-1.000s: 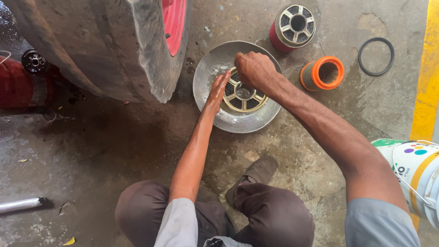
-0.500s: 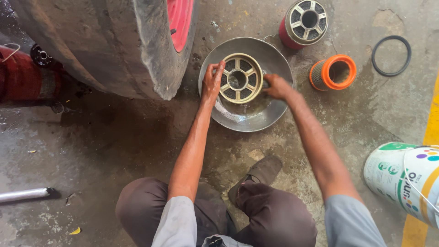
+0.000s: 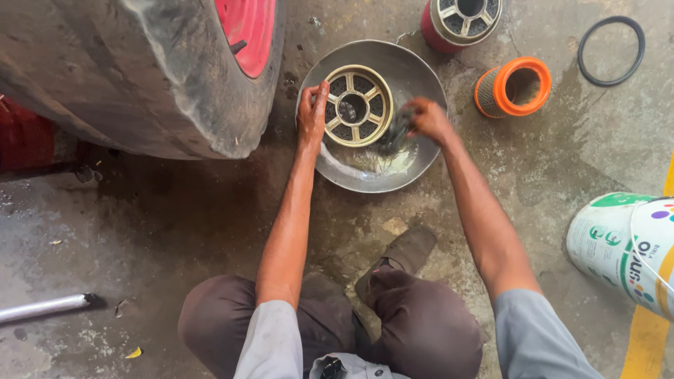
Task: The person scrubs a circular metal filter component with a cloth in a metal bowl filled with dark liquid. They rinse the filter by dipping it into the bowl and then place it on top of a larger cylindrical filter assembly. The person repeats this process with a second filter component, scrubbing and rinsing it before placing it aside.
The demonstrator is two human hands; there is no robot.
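A round tan filter (image 3: pixel 358 105) with a spoked top stands in a shallow metal basin (image 3: pixel 418 67) holding a little liquid, on the concrete floor in front of my knees. My left hand (image 3: pixel 312 112) grips the filter's left rim. My right hand (image 3: pixel 425 119) is at the filter's right side, fingers closed on a dark wet brush or rag (image 3: pixel 394 133) that drips into the basin.
A large worn tyre (image 3: pixel 140 77) with a red wheel looms at upper left. A red-bodied filter (image 3: pixel 460 21), an orange-capped filter (image 3: pixel 512 85) and a black rubber ring (image 3: pixel 609 50) lie beyond the basin. A white paint bucket (image 3: pixel 625 245) stands right; a metal pipe (image 3: pixel 42 307) lies left.
My right hand has come off the top of the filter and dropped to its right side with the dark wet thing. My left hand slid to the left rim.
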